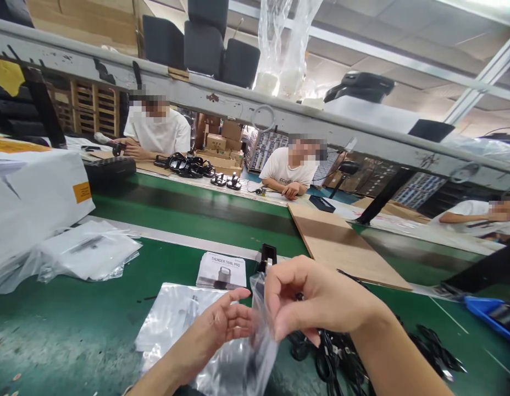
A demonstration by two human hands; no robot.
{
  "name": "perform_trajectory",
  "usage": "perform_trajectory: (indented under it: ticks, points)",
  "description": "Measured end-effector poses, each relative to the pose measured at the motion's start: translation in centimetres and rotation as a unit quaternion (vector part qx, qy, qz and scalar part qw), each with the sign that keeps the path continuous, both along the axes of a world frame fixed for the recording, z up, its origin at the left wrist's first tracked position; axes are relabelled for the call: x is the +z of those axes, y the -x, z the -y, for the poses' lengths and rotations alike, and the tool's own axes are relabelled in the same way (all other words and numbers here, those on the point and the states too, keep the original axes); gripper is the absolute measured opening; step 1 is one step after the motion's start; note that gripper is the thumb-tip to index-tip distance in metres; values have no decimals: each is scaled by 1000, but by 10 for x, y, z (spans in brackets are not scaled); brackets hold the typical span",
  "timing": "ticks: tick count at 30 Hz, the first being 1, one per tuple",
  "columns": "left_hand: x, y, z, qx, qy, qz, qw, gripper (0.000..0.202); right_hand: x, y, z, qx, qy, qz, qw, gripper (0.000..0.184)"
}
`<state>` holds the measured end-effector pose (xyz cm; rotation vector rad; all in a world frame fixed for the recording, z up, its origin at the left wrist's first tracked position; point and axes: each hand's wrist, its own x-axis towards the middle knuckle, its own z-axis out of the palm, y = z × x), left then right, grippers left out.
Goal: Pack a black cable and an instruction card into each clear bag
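My left hand [224, 322] and my right hand [312, 297] are raised over the green work surface [73, 330], and both pinch the top of a clear plastic bag [244, 357] that hangs between them. Something dark shows inside the bag, too blurred to name. A small black object [266, 257] sticks up just behind the bag's top edge. Under my left hand lies a stack of clear bags [172, 313]. A booklet printed "THUNDER TRAIL PRO" [222, 269] lies just beyond them. A heap of black cables [341, 357] lies under my right wrist.
A white box with an orange label [36, 192] and bagged white sheets [90, 250] sit at left. A brown board [341, 247] lies on the belt at right, a blue tray [496, 313] at far right. Three people in white shirts sit across the belt near black plugs [189, 165].
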<state>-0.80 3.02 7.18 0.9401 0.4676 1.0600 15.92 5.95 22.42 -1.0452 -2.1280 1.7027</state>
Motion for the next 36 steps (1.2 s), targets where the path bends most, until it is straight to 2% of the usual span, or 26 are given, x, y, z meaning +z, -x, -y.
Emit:
perform_trajectory:
  ticks: [3, 5, 7, 9, 12, 14, 16, 18, 19, 20, 23, 26, 29, 32, 34, 36]
  points:
    - [4, -7, 4, -29, -22, 0, 999, 75, -3, -7, 4, 25, 47, -3, 999, 15]
    - [4, -12, 6, -69, -18, -5, 997, 75, -5, -11, 5, 44, 64, -11, 997, 13]
    - [3, -16, 8, -85, 14, -8, 996, 61, -7, -15, 5, 51, 55, -25, 997, 12]
    - [4, -17, 9, -40, 51, -27, 998, 41, -7, -20, 6, 49, 21, -25, 998, 16]
    - [9, -14, 9, 65, 55, -89, 992, 30, -10, -25, 10, 45, -74, 38, 996, 29]
    - [12, -12, 8, 112, 29, -130, 985, 29, -17, -24, 15, 30, -181, 109, 977, 31]
    - [12, -12, 8, 159, 18, -164, 973, 27, -29, -19, 20, 0, -319, 172, 932, 33]
    - [9, -14, 7, 201, 22, -193, 960, 24, -42, -11, 22, -49, -437, 202, 875, 23]
    - [7, -15, 7, 222, 25, -201, 954, 23, -48, -8, 22, -74, -472, 200, 855, 15]
    - [4, -15, 7, 242, 26, -204, 948, 24, -53, -5, 21, -93, -486, 189, 848, 12]
    - [2, -12, 6, 257, 13, -204, 945, 31, -64, -4, 16, -110, -455, 125, 875, 15]
    - [8, -6, 5, 247, -49, -250, 935, 25, -68, -10, 12, -97, -417, 87, 899, 15]
    - [18, 0, 4, 281, -140, -325, 892, 26, -69, -18, 12, -81, -404, 91, 907, 19]
    - [25, 7, 6, 346, -244, -383, 821, 15, -68, -23, 12, -64, -415, 113, 901, 19]
    - [29, 13, 8, 401, -310, -388, 770, 14, -66, -25, 14, -62, -421, 126, 896, 16]
    - [32, 18, 9, 436, -348, -370, 742, 18, -64, -25, 15, -66, -410, 123, 901, 13]
